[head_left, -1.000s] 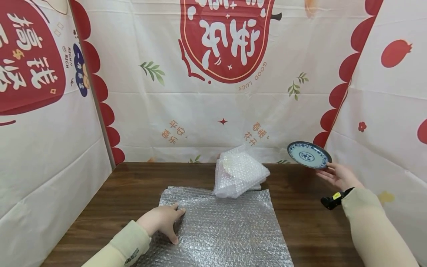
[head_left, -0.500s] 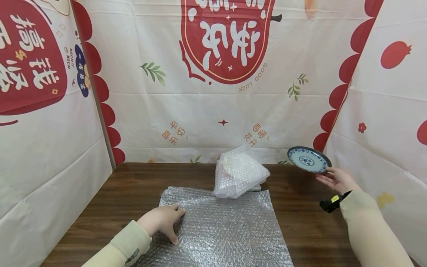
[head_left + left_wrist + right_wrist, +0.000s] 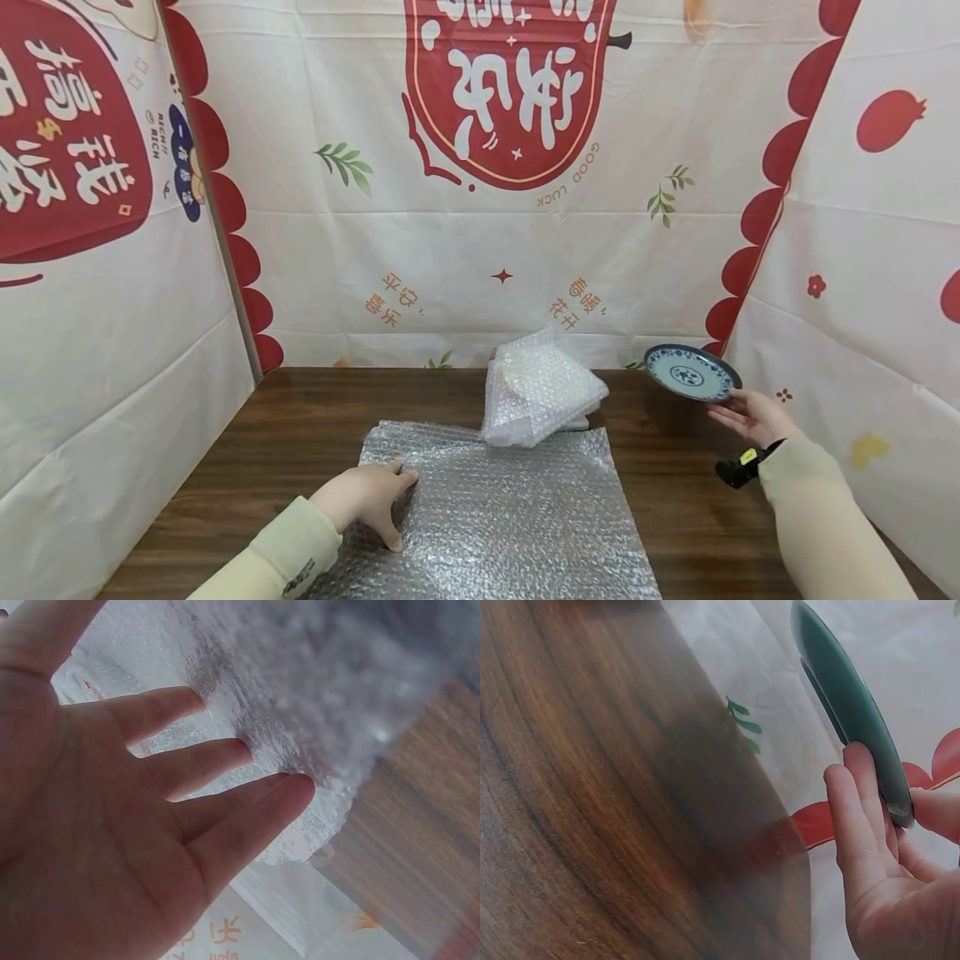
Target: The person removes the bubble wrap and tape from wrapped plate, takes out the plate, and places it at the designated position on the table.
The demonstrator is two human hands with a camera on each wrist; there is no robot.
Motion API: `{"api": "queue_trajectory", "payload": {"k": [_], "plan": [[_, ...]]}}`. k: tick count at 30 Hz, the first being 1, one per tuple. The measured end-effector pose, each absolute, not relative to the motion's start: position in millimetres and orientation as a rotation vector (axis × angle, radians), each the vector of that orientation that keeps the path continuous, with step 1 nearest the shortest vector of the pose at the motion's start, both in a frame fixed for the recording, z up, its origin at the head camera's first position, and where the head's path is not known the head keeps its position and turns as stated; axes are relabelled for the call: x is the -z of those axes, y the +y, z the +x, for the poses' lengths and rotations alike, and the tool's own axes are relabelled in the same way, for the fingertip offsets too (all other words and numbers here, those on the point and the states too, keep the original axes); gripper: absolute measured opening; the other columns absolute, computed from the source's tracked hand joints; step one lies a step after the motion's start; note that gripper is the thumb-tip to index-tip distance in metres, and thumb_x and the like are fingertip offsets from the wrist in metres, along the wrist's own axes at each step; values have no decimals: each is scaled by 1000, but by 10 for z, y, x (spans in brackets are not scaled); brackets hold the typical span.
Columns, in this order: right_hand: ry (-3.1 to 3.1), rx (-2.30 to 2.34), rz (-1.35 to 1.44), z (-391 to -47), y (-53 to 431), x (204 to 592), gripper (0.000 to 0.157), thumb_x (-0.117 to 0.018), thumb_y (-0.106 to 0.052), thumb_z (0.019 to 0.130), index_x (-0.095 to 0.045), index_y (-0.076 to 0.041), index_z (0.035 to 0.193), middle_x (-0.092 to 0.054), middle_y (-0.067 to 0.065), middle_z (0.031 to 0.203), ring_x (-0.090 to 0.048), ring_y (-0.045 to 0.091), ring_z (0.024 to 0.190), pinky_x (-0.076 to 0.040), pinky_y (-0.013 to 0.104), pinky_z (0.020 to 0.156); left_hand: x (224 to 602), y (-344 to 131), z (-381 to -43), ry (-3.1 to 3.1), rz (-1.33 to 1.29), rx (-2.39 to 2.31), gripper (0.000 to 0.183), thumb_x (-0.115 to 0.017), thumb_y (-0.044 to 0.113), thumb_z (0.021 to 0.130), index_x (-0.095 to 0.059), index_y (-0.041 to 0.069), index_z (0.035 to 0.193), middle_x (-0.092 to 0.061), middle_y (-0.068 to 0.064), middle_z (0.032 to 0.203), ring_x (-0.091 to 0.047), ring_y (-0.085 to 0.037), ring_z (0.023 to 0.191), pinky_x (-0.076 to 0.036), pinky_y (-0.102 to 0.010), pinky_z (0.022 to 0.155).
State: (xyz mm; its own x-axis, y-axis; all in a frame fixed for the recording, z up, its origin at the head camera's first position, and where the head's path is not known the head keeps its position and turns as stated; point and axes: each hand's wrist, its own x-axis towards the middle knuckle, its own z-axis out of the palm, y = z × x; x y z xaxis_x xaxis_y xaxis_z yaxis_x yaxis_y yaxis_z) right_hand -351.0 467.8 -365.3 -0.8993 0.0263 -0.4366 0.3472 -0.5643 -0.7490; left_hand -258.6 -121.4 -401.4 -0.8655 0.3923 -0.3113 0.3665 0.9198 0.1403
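Note:
A blue-and-white patterned plate (image 3: 686,372) with a dark rim is held up over the table's back right corner. My right hand (image 3: 753,414) pinches its near right edge, thumb on top and fingers beneath; the right wrist view shows the plate's green underside (image 3: 855,712) edge-on above the wood. On the left, my left hand (image 3: 367,498) rests with spread fingers on the left part of a bubble wrap sheet (image 3: 510,517). In the left wrist view the fingers (image 3: 202,761) lie relaxed against the bubble wrap, the palm holding nothing.
A bubble-wrapped bundle (image 3: 540,387) sits at the sheet's far edge, near the back of the brown wooden table (image 3: 300,417). Printed white cloth (image 3: 487,233) hangs behind the table and along both sides. A black wrist camera (image 3: 738,471) is strapped to the right wrist.
My right hand has lowered the plate a little toward the table and drawn slightly nearer. The left hand, the bubble wrap sheet and the wrapped bundle have stayed in place.

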Motion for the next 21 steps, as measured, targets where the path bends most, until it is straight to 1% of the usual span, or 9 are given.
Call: {"api": "queue_trajectory", "payload": {"k": [7, 14, 17, 18, 19, 21], "plan": [[1418, 2540, 594, -3533, 4670, 3697, 78, -47, -17, 102, 10, -30, 154, -63, 9, 78, -70, 28, 81, -49, 41, 92, 4021, -1215, -2571, 2733, 550, -119, 95, -89, 41, 63, -48, 13, 144, -41, -18, 147, -44, -41, 129, -41, -54, 101], [1449, 2512, 585, -3535, 4674, 3769, 78, -44, -16, 103, 14, -27, 154, -63, 9, 77, -70, 29, 78, -49, 42, 92, 4045, -1209, -2562, 2735, 556, -112, 95, -90, 42, 63, -48, 14, 144, -41, -18, 147, -45, -41, 128, -41, -53, 100], [1449, 2520, 595, -3540, 4668, 3796, 78, -45, -15, 102, 13, -27, 154, -63, 10, 76, -70, 30, 77, -50, 43, 91, 4048, -1206, -2560, 2735, 552, -119, 94, -90, 41, 63, -48, 14, 144, -41, -18, 147, -45, -41, 128, -41, -53, 100], [1448, 2523, 607, -3542, 4666, 3805, 78, -45, -15, 102, 10, -28, 154, -63, 10, 76, -70, 30, 77, -50, 43, 91, 4046, -1207, -2559, 2735, 551, -121, 95, -90, 41, 63, -48, 14, 143, -41, -18, 147, -45, -41, 128, -41, -53, 100], [1445, 2527, 616, -3543, 4662, 3817, 74, -46, -15, 102, 3, -30, 155, -63, 10, 77, -70, 30, 77, -50, 44, 90, 4045, -1207, -2558, 2735, 550, -123, 94, -90, 41, 63, -48, 14, 143, -41, -18, 147, -45, -41, 128, -41, -53, 100], [1438, 2536, 632, -3542, 4656, 3842, 59, -47, -14, 101, -18, -29, 150, -63, 11, 77, -70, 31, 76, -50, 44, 90, 4040, -1204, -2555, 2734, 551, -123, 94, -89, 41, 63, -49, 14, 143, -41, -18, 147, -45, -41, 128, -41, -53, 100]]}}
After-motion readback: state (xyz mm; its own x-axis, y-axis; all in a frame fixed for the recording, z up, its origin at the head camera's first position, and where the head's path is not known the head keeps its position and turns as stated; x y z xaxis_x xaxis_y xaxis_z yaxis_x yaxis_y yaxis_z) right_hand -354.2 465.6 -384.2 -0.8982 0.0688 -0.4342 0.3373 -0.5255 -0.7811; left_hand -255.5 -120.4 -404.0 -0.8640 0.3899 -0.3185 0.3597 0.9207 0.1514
